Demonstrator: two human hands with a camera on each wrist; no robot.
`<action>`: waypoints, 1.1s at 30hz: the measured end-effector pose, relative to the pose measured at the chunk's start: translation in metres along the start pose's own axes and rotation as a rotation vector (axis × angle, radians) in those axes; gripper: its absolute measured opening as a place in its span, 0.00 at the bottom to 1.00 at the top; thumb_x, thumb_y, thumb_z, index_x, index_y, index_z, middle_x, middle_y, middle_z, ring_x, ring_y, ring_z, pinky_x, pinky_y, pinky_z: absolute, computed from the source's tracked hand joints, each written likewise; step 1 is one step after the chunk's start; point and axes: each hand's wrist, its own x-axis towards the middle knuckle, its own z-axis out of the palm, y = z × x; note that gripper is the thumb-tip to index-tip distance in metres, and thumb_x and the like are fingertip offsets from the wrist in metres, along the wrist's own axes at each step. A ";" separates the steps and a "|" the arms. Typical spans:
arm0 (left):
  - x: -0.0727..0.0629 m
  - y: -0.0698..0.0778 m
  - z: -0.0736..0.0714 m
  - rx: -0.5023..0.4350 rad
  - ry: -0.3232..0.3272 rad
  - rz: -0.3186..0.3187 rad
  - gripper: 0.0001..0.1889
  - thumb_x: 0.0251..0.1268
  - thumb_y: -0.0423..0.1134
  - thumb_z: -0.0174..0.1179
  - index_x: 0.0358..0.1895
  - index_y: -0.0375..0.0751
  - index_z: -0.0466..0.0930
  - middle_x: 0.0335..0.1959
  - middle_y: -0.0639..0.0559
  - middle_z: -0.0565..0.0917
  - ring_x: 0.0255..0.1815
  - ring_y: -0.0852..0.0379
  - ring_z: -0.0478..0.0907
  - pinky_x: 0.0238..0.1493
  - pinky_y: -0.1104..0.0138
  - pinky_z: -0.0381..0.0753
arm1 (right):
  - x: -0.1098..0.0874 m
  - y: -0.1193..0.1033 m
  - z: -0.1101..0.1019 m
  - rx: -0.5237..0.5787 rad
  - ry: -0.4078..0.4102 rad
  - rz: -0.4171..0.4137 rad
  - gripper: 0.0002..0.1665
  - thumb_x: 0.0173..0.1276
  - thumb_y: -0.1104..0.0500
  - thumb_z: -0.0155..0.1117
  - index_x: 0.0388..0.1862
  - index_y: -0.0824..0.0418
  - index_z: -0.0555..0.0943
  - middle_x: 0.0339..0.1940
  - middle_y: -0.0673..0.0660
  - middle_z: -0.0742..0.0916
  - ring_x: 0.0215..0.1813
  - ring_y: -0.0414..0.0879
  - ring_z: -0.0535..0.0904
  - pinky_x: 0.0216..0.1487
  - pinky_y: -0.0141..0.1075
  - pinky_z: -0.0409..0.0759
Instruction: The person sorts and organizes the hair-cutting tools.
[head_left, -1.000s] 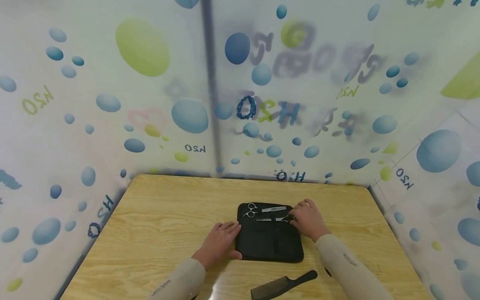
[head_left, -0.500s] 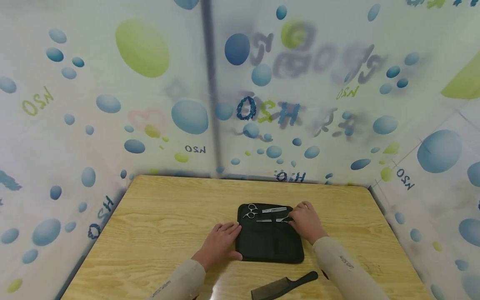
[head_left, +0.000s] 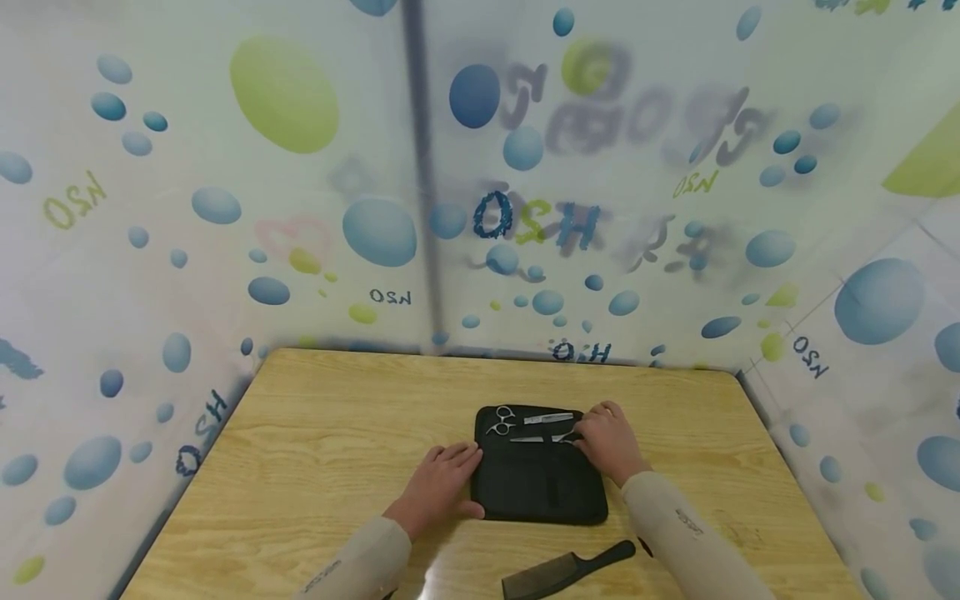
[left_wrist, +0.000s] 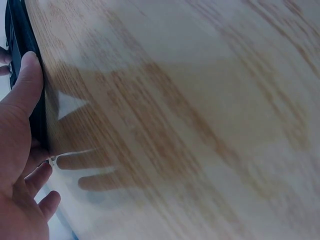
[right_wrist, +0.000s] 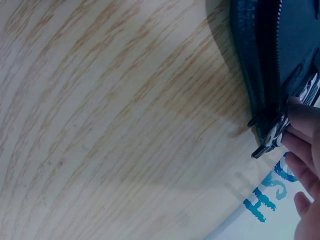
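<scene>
A black zippered case (head_left: 517, 487) lies unfolded on the wooden table. Two pairs of hairdressing scissors lie across its far part. The upper pair (head_left: 549, 418) has its finger rings at the left. The lower pair (head_left: 528, 440) points its blades left, and my right hand (head_left: 611, 442) pinches its handle end at the case's right edge. Thumb and fingertips partly cover that handle (right_wrist: 275, 134) in the right wrist view. My left hand (head_left: 435, 483) rests at the case's left edge, its thumb (left_wrist: 29, 80) extended against the black side and its other fingers loosely bent.
A black comb (head_left: 558, 575) with a handle lies at the near side of the table (head_left: 315, 467). Walls printed with blue and green drops (head_left: 378, 232) stand along the table's back and sides. Zipper teeth (right_wrist: 278, 40) run along the case's border.
My right hand has shifted slightly left and toward me, and the lower scissors have slid a little left with it. My left hand, the case and the comb stay put.
</scene>
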 end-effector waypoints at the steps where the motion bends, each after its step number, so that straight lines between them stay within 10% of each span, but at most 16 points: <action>1: 0.000 0.000 0.000 -0.001 0.001 0.000 0.47 0.52 0.72 0.59 0.70 0.44 0.68 0.71 0.51 0.72 0.71 0.51 0.67 0.69 0.54 0.67 | 0.000 0.000 0.000 0.000 0.002 -0.002 0.08 0.58 0.51 0.74 0.31 0.53 0.88 0.35 0.50 0.89 0.48 0.49 0.80 0.66 0.50 0.67; 33: -0.001 0.000 -0.001 0.007 0.058 0.027 0.46 0.51 0.69 0.62 0.68 0.41 0.70 0.69 0.49 0.74 0.70 0.50 0.69 0.66 0.54 0.70 | 0.005 -0.009 0.001 0.022 0.000 -0.034 0.09 0.58 0.49 0.73 0.29 0.53 0.87 0.32 0.49 0.89 0.46 0.49 0.80 0.64 0.48 0.67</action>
